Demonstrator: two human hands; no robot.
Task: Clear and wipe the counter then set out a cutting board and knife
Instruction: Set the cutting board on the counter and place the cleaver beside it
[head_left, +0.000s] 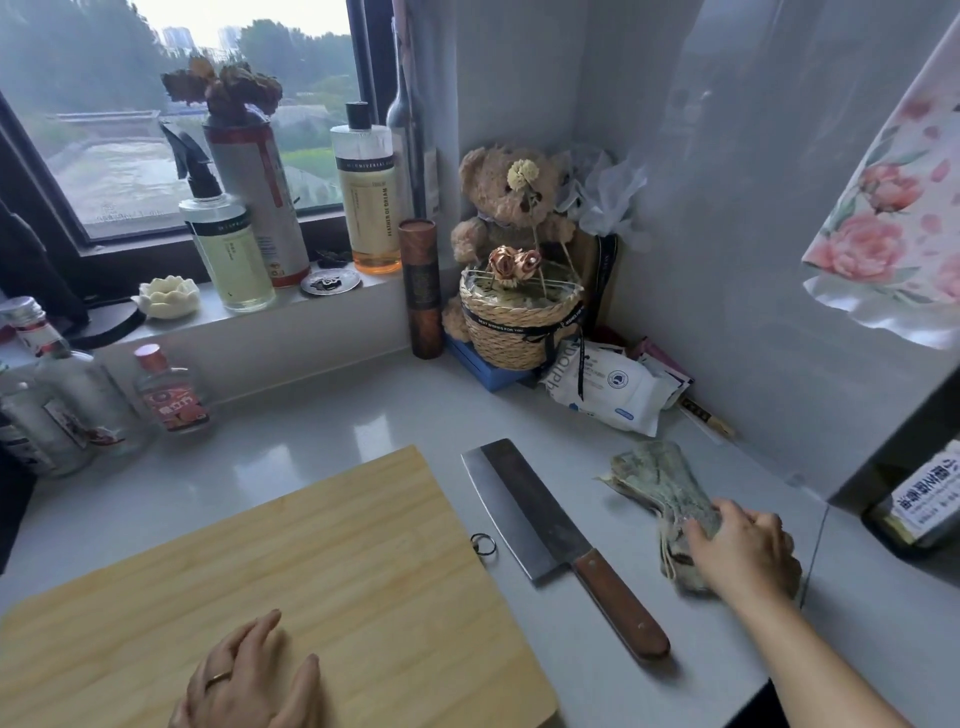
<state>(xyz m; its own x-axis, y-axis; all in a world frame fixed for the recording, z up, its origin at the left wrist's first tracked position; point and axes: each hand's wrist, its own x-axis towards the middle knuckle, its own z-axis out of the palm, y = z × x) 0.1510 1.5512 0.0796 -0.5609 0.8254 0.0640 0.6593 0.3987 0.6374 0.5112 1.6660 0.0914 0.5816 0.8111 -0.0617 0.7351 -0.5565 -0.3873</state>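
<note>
Cutting board (291, 561), knife (550, 530), cloth (660, 483): one each; left hand (244, 680) flat, right hand (743, 551) around cloth

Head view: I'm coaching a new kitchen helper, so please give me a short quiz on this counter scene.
1. True or false: the cleaver lies on the cutting board.
2. The right hand is on: A) the cleaver, B) the crumpled cloth, C) the cutting board.
3. Fill in: the left hand lies flat on the ____.
Key: 1 false, it lies on the counter beside the board; 2 B; 3 cutting board.
</note>
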